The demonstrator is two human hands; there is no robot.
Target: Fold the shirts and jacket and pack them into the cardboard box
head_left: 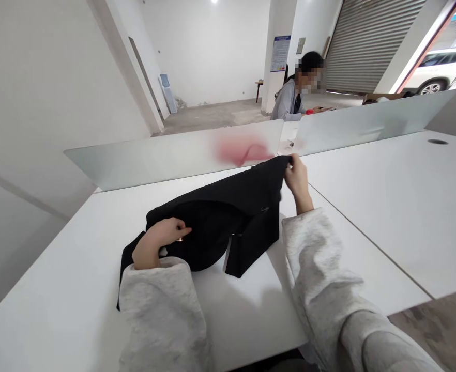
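Note:
A black garment [212, 227] lies partly spread over the white table [228, 315], its right side lifted off the surface. At its upper right corner my right hand [298, 180] pinches the cloth between thumb and fingers and holds it up. My left hand [158, 238] is closed, with its fingertips on the black cloth at the left side. A small shiny spot shows just under those fingertips; I cannot tell what it is. One sleeve-like flap hangs down toward the front, and another piece of cloth sticks out beneath my left wrist.
Frosted dividers [166, 160] run along the table's far edge, with a blurred red thing behind one. A person [290, 98] in a grey top sits beyond them. A seam [367, 243] crosses the tabletop at right. A water dispenser [168, 94] stands by the wall.

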